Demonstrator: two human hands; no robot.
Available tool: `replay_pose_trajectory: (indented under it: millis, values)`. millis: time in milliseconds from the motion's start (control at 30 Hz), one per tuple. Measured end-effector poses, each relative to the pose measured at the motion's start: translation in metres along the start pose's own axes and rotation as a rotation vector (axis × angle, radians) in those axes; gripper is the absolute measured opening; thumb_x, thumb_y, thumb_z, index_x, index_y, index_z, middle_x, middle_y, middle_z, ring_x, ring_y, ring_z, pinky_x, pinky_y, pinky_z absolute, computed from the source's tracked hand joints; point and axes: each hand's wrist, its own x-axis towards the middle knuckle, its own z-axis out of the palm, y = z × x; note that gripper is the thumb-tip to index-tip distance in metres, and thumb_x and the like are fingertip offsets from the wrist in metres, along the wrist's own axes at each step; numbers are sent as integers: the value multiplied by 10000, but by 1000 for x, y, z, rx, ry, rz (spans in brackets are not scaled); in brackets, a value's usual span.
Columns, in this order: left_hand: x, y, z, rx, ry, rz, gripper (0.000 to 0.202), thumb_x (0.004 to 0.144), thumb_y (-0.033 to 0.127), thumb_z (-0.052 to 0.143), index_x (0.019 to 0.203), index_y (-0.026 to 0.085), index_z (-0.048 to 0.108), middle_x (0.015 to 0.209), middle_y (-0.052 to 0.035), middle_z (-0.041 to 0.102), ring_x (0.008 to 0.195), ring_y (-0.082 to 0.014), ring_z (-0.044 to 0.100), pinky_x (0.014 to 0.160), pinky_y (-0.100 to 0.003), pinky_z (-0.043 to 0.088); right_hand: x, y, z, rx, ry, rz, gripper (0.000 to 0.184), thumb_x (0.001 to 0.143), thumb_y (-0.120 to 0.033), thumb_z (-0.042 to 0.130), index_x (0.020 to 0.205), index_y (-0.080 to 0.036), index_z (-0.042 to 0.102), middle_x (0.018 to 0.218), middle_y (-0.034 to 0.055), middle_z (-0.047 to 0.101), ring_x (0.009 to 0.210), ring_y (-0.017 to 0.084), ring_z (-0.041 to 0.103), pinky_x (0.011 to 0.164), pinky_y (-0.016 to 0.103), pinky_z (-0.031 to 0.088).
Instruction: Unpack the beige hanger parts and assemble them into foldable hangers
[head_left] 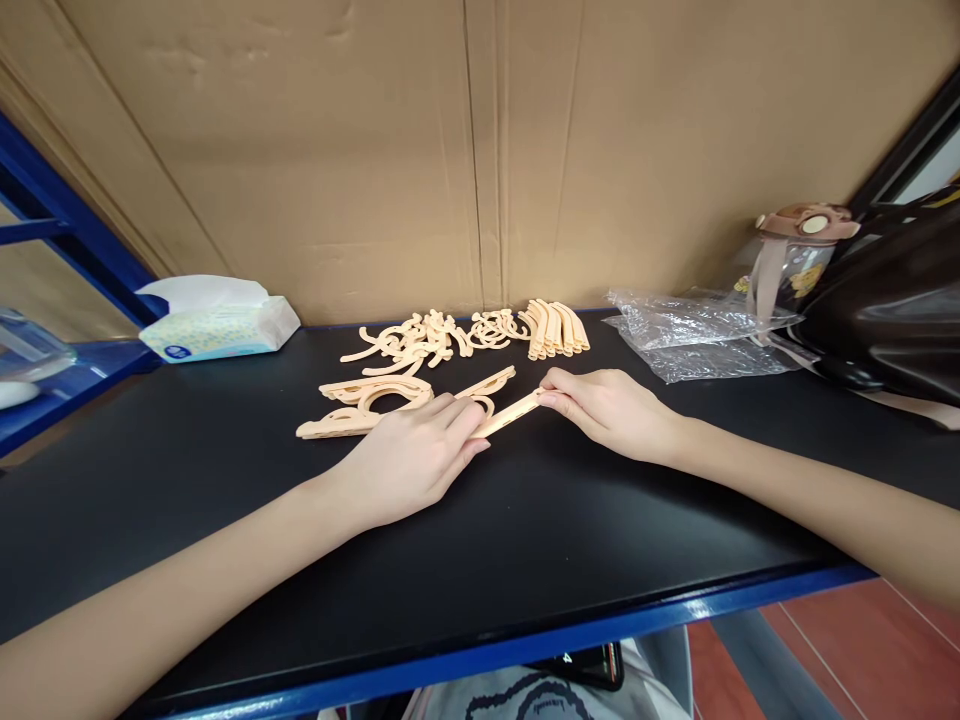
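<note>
My left hand (pixel 424 455) is closed over a pale beige frame-like piece (pixel 512 412), which has straight arms and a ring-shaped middle partly hidden by my fingers. At the right end of its near arm, thumb and fingers of my right hand (pixel 604 408) pinch the piece. Just left of and behind my left hand lies a similar beige piece with a round opening (pixel 341 425); whether the two are joined, I cannot tell. Farther back are a loose pile of small curved beige parts (pixel 420 340) and a neat row of curved beige strips (pixel 553 328).
A tissue pack (pixel 217 320) stands at the back left. Crumpled clear plastic bags (pixel 690 335), a drinking bottle (pixel 799 255) and a dark shiny bag (pixel 892 310) occupy the right side. Cardboard (pixel 337 150) rises behind the black tabletop (pixel 525 560). A phone (pixel 592 665) lies below the front edge.
</note>
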Motion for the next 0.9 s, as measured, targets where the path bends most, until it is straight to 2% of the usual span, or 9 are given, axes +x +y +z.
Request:
replay_pose_trajectory:
  millis: [400, 600, 733, 900]
  values:
    - [-2, -1, 1, -13, -23, 11, 249, 992, 276, 284, 964, 153, 499, 871, -37, 577, 777, -183, 539, 644, -304, 419, -2, -3, -3, -110, 23, -24, 446, 988, -478, 176, 944, -191, 514, 703, 24, 637, 553, 158, 564, 504, 248, 279]
    - [-2, 0, 1, -48, -15, 12, 258, 993, 272, 274, 977, 149, 500, 876, -45, 584, 780, -186, 548, 658, -306, 427, -4, -2, -4, -204, 83, -102, 444, 998, -442, 161, 948, -173, 510, 717, 27, 653, 527, 145, 551, 475, 257, 237]
    - [-2, 0, 1, -86, 32, -11, 266, 994, 278, 258, 944, 160, 492, 844, -38, 578, 723, -174, 539, 619, -286, 412, -5, -2, -2, -312, 130, -174, 480, 1002, -421, 134, 885, -162, 521, 639, 23, 614, 494, 138, 521, 457, 267, 195]
    - [-2, 0, 0, -104, 41, -36, 250, 991, 277, 275, 917, 165, 487, 803, -26, 564, 680, -163, 533, 588, -268, 393, -5, -3, -1, -286, 134, -204, 460, 1005, -395, 155, 882, -159, 530, 639, 19, 603, 508, 126, 520, 467, 265, 211]
